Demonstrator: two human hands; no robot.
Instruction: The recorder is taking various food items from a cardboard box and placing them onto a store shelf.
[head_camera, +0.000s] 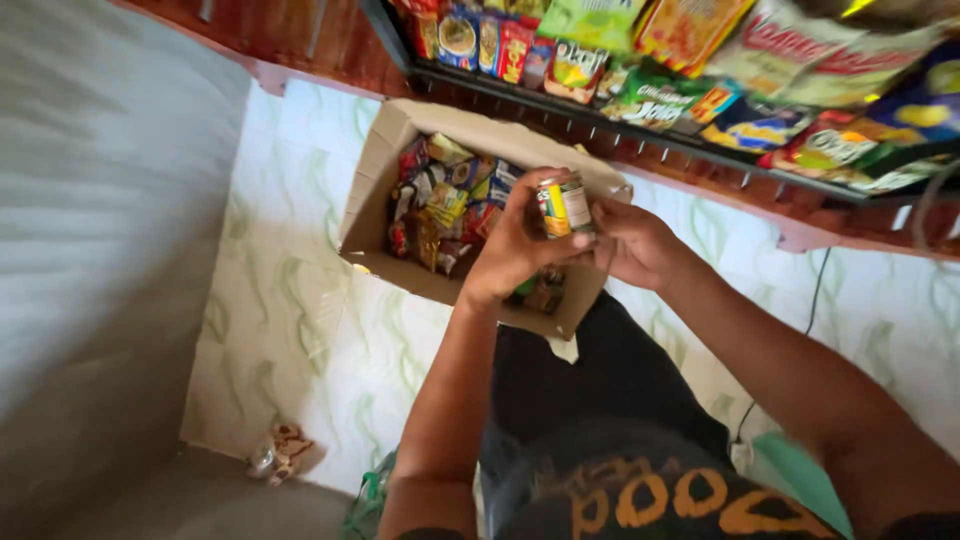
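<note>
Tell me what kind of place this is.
Probably a small shop: a wire rack crowded with snack packets, and an open cardboard box of packets below both hands holding a small can.

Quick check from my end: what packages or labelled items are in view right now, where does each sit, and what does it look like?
Small can: held between left hand and right hand; cylinder, yellow, green and red label.
Cardboard box: below the hands, open, brown, on the tiled floor.
Snack packets: inside the box; small, mixed red, yellow, blue.
Hanging bags: on the rack at top right; flat pouches, green, yellow, red, blue.
</note>
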